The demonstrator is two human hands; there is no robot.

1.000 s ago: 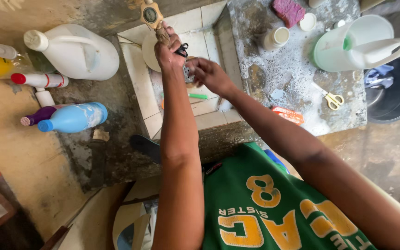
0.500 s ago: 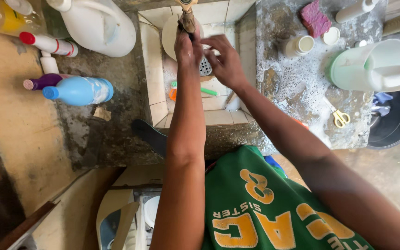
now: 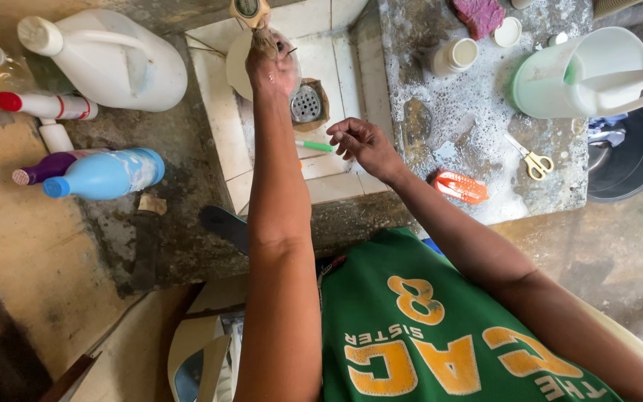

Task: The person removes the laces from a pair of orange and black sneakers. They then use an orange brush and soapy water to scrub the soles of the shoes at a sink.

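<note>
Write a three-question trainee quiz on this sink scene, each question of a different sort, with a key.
1. True or false: the right hand grips the yellow-handled scissors on the wet stone counter.
2. Multiple choice: the left hand is raised over which thing? A) the round metal drain strainer in the white tiled sink; B) the round white plate by the tap; C) the light blue plastic bottle lying on its side.
3. Fill in: the thin green stick lies in the sink just beside the ____ hand.

Key: 1 false, the scissors lie apart, untouched. 2 B. 3 right.
</note>
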